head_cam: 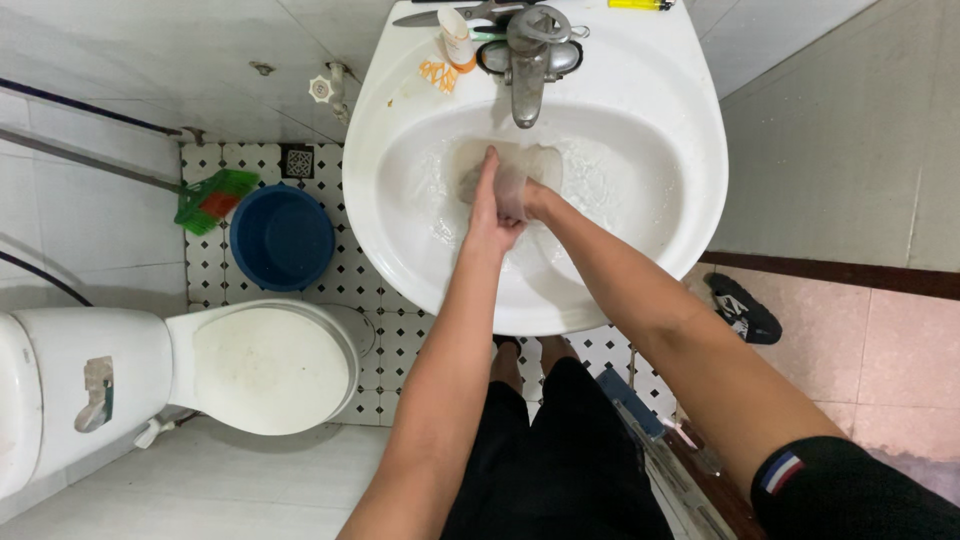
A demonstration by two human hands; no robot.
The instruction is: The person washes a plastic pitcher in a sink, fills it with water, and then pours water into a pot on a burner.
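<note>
Two bare hands meet over one pale cloth in one white basin.

Nearest me I see black shorts, then two forearms reaching up into the glossy, rounded sink. My left hand lies flat, fingers together and pointing toward the tap, pressed against the cloth. My right hand is closed around that cloth from the other side. The cloth looks thin, wet and translucent, crumpled in shallow rippled water at the middle of the bowl; its long axis runs roughly side to side, below the spout. Beyond it stands one dull metal tap, spout aimed down at the cloth. Off to the side I count one smooth white toilet, one round blue plastic bucket and one green brush on black-and-white tiles.
</note>
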